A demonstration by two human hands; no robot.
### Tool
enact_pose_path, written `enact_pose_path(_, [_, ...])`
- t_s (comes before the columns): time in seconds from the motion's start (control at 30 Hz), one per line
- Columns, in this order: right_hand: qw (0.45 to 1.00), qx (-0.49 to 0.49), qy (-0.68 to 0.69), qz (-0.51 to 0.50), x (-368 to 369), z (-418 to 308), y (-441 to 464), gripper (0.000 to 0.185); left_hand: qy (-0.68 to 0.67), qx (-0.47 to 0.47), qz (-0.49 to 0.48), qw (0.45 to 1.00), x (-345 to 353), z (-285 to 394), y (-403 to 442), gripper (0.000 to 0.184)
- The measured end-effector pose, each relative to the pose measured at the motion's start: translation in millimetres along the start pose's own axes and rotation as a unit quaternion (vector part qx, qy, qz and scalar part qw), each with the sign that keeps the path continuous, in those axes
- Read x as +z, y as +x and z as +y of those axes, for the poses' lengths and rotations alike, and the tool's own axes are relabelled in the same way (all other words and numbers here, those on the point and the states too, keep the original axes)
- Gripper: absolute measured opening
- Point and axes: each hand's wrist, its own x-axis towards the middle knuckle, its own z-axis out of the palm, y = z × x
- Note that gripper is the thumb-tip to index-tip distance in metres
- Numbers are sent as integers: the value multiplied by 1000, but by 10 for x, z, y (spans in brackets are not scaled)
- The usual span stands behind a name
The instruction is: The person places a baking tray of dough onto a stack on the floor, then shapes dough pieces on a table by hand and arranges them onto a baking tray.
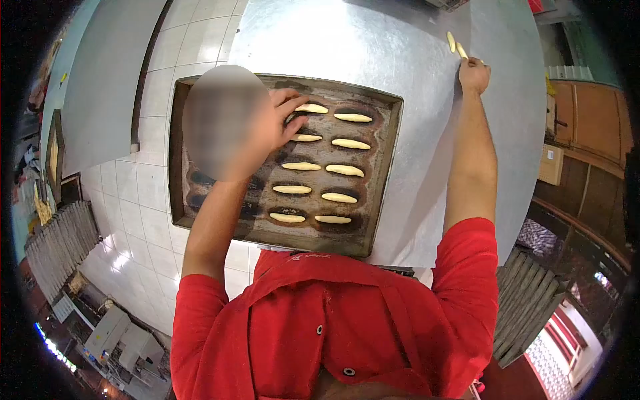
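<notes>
Red apron hangs near a tray holding pale dough pieces.

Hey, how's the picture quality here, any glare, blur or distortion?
Head view throughout: bright glare washes the metal table; a blurred oval hides part of the tray; a shadow falls beside the right arm; fisheye distortion bows straight edges and the corners are black.

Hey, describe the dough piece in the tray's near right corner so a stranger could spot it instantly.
Partly over the shiny metal table, find the dark tray in front of the red clothing. Follow its right-hand column of pale dough pieces down toward the clothing. The last dough piece is yours: unlike its neighbours, it has none to its right and none below.
</notes>
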Motion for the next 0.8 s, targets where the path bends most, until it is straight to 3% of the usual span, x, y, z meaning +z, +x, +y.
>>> enact_pose_path(0.1, [997,5,11,79,151,208,56,39,-15,49,-42,998,137,-141,83,31])
enact_pose_path(0.13, [970,79,229,36,68,222,-52,37,-15,50,-43,998,162,-157,82,31])
enact_pose_path(0.17, [889,149,434,-7,-24,247,-181,35,-24,29,-57,998,182,-165,78,29])
enact_pose_path(0.23, [889,131,438,13,-294,113,-563,30,-32,15,-69,997,205,-162,89,27])
enact_pose_path(0.43, [787,136,602,-32,-822,140,-1966,19,-14,16,-30,999,175,-86,0,25])
enact_pose_path(0.53, [744,163,642,-92,-1055,283,-2632,17,7,34,18,999,46,127,-61,25])
enact_pose_path(0.63, [712,215,642,-186,-1471,393,-3152,12,-29,41,-25,998,-114,273,-354,28])
enact_pose_path(0.67, [710,212,646,-185,-1564,461,-3296,12,-57,35,-68,995,-136,301,-482,27])
enact_pose_path(0.73, [869,147,422,-213,-1681,588,-3500,11,-63,41,-110,991,-130,379,-704,22])
enact_pose_path(0.77, [868,145,425,-213,-1712,650,-3516,11,-60,41,-109,991,-81,360,-797,22])
enact_pose_path(0.8, [944,-43,298,-136,-1754,728,-3504,11,-55,24,-96,994,-62,379,-844,20])
